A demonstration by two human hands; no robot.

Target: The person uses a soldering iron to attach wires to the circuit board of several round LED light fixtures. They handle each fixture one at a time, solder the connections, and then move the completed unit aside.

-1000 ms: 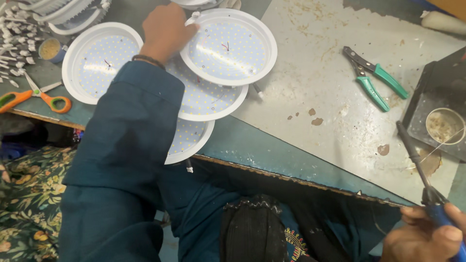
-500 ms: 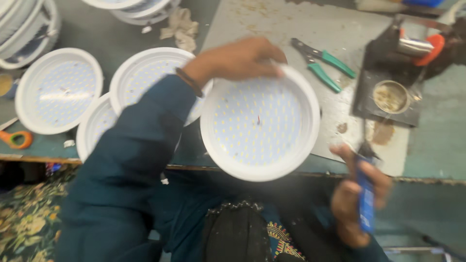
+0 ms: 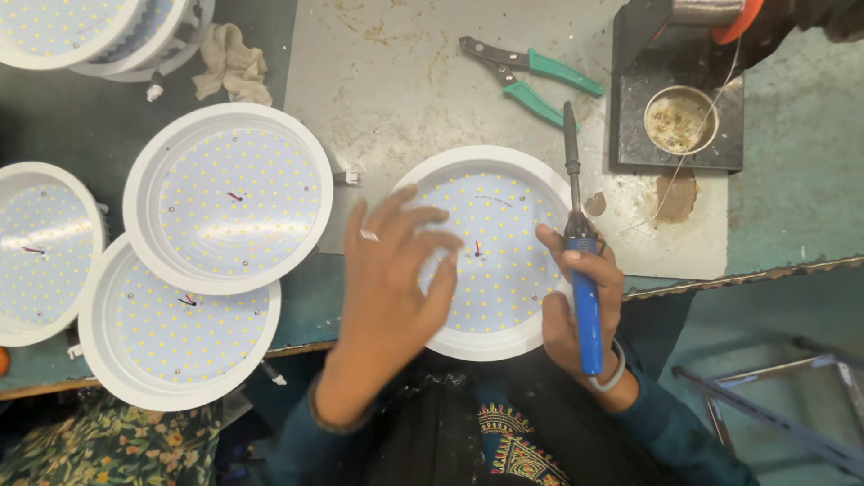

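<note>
Far left of the desk (image 3: 792, 180) there's a pile of round white LED light panels: one cut off at the edge (image 3: 36, 252), one low by the desk's front edge (image 3: 180, 333), and another (image 3: 229, 198) overlapping both, with a crumpled rag (image 3: 232, 63) above them and more panels stacked in the top corner (image 3: 81, 31). Moving right, the left hand (image 3: 391, 288) is spread flat with fingers open, resting on the left side of the light panel being worked on (image 3: 499, 252), not clenched, just pressing it down. That panel sits at the near edge of the desk, partly hanging over toward the lap, on a scuffed grey metal sheet (image 3: 405, 90). Two tiny wires (image 3: 477, 250) poke up at its middle. The right hand (image 3: 585, 306) has its grip wrapped tight around the blue handle of a soldering iron (image 3: 576, 225), tip pointing away over the panel's rim. Beyond that are green-handled pliers (image 3: 531, 76), then a dark stand with a little tin of flux or tip cleaner (image 3: 679, 119) and a solder spool (image 3: 711, 13). What I'd worry about: the panel overhangs the edge, so if the flat hand lets up it could tip off. And the hot tip passes close over the plastic rim, so a slip could melt it or catch those spread fingers.
</note>
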